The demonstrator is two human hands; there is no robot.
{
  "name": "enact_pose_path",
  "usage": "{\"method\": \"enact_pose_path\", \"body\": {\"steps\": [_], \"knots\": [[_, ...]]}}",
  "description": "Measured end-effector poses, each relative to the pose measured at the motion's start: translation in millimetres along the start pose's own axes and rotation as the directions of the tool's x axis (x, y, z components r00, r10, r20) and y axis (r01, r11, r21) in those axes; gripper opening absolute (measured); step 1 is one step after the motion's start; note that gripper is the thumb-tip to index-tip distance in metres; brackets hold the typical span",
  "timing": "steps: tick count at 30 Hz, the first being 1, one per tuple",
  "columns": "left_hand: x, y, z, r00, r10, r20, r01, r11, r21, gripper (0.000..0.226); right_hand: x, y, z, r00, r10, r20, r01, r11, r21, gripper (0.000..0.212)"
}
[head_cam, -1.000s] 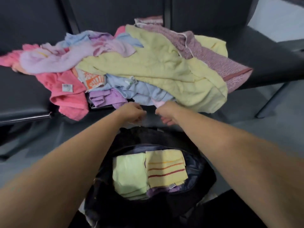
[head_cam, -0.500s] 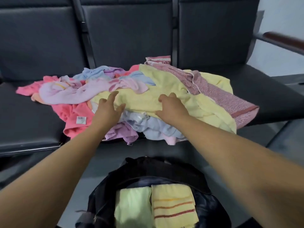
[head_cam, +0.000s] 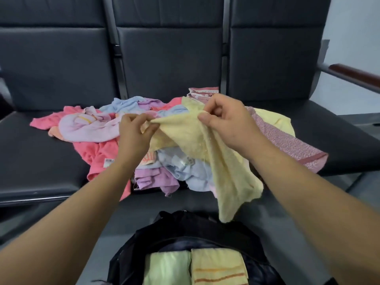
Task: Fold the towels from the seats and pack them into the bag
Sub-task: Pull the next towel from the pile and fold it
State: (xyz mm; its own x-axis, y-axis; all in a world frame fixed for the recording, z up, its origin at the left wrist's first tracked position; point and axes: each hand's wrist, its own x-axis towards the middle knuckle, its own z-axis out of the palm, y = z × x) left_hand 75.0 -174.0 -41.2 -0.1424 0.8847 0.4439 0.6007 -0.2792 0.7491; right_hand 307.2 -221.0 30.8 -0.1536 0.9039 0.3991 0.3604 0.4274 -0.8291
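Observation:
A pale yellow towel (head_cam: pixel 218 161) hangs lifted above the pile, its lower end drooping toward the bag. My left hand (head_cam: pixel 133 136) pinches its top edge at the left. My right hand (head_cam: pixel 224 122) pinches the same edge at the right. Beneath lies a loose heap of towels on the black seats (head_cam: pixel 41 161): a pink one (head_cam: pixel 96 155), a lilac one (head_cam: pixel 90 128), a light blue one (head_cam: pixel 189 171), a purple one (head_cam: pixel 154 177) and a mauve textured one (head_cam: pixel 287 145). A black bag (head_cam: pixel 185 229) stands open at the bottom, holding a folded green towel (head_cam: pixel 166 268) and a folded yellow striped towel (head_cam: pixel 218 268).
The row of black padded seats has upright backrests (head_cam: pixel 164 48) behind the pile. A dark wooden armrest (head_cam: pixel 353 75) juts in at the right. Grey floor (head_cam: pixel 366 186) shows under the right seat's edge.
Both hands went from beside the bag's rim up to the pile, took hold of the yellow towel's edge and lifted it. The view tilted upward.

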Motion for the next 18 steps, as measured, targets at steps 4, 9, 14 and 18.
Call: {"method": "enact_pose_path", "body": {"steps": [4,9,14,18], "knots": [[-13.8,29.9,-40.1,0.992,0.054,0.115,-0.032,0.983,-0.182,0.023,-13.6,1.5,-18.9,0.985,0.145,0.094,-0.139,0.988,-0.069,0.021],[-50.7,69.3,-63.5,0.917,0.189,0.351,-0.149,0.979,-0.139,0.019,-46.9,8.0,-2.0,0.913,0.273,0.302,-0.270,0.961,-0.050,0.058],[-75.0,74.1,-58.2,0.865,0.170,0.472,-0.136,0.985,-0.105,0.007,-66.3,-11.2,30.5,0.875,0.251,0.415,-0.298,0.953,0.050,0.020],[-71.6,56.4,-68.9,0.799,0.012,0.601,0.096,0.985,-0.147,0.028,-62.6,-14.5,24.9,0.928,0.266,0.261,-0.329,0.914,0.237,0.011]]}}
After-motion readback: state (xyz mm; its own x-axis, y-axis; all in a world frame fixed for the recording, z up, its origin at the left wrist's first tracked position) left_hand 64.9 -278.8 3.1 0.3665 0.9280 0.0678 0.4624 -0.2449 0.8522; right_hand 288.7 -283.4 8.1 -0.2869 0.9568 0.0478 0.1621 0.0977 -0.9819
